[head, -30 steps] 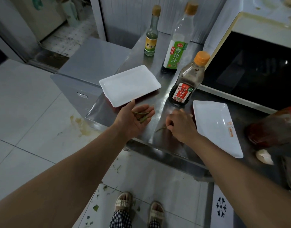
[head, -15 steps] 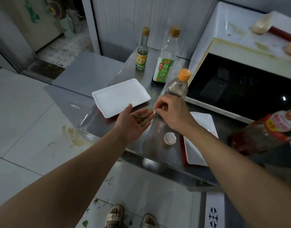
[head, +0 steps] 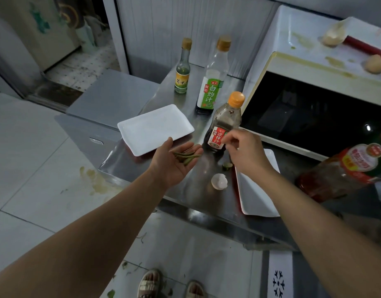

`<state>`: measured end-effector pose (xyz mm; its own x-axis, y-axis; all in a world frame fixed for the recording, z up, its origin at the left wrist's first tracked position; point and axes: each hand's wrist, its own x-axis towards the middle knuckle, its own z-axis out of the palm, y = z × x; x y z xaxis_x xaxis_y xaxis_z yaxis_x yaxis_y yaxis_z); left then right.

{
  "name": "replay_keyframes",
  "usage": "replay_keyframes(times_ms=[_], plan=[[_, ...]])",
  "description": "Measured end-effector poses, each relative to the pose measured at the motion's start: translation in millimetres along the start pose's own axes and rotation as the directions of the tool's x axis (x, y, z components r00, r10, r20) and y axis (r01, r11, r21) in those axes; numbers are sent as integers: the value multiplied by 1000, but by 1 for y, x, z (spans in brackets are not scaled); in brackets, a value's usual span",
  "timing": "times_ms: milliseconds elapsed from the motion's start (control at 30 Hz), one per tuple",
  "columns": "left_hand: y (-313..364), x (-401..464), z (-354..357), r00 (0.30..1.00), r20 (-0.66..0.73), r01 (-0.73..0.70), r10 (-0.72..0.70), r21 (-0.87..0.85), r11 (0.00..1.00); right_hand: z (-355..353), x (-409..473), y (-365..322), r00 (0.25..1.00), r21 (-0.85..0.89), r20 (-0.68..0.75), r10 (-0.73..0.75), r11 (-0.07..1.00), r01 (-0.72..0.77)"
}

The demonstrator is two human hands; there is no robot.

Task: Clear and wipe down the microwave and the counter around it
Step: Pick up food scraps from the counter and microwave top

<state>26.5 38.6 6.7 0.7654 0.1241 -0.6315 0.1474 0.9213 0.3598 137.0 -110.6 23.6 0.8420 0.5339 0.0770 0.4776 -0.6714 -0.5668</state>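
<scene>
My left hand (head: 171,166) lies palm up over the steel counter (head: 193,198), with several green vegetable scraps (head: 186,157) resting on its straight fingers. My right hand (head: 246,153) hovers beside it with loosely curled fingers and nothing visibly in them, just above a small green scrap (head: 227,165) on the counter. A broken eggshell (head: 219,181) lies in front of that scrap. The white microwave (head: 292,61) stands at the right; its top is stained and carries eggshells (head: 333,36).
A dark sauce bottle (head: 225,121) stands right behind my right hand, with two taller bottles (head: 213,82) further back. White rectangular plates lie left (head: 155,129) and right (head: 256,196). A big red-labelled bottle (head: 346,168) lies at the right. The floor is stained.
My right hand has drawn back from my left palm and moved right, above the scrap by the sauce bottle. My left hand stays palm up with the scraps.
</scene>
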Motion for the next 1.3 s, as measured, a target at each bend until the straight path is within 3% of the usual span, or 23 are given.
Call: replay_keyframes(times_ms=[200, 533, 667, 900, 1133, 1300], plan=[[1, 10, -12, 1000, -28, -2, 2, 1, 1000, 17, -1, 48, 981, -224, 123, 148, 967, -118], [7, 24, -25, 997, -73, -16, 17, 11, 1000, 45, 8, 60, 980, -591, 185, 79, 806, 46], [8, 28, -26, 997, -76, -16, 17, 13, 1000, 48, 10, 60, 977, -600, 182, 107, 799, 24], [8, 27, -22, 997, -74, -23, 25, 18, 1000, 45, 5, 56, 993, -468, 98, 69, 883, -15], [7, 21, -22, 997, -70, -13, 15, 36, 999, 51, 5, 60, 976, -625, 197, 92, 778, 53], [9, 20, -30, 997, -71, -10, 12, 34, 999, 55, 5, 60, 988, -599, 145, 58, 799, 41]])
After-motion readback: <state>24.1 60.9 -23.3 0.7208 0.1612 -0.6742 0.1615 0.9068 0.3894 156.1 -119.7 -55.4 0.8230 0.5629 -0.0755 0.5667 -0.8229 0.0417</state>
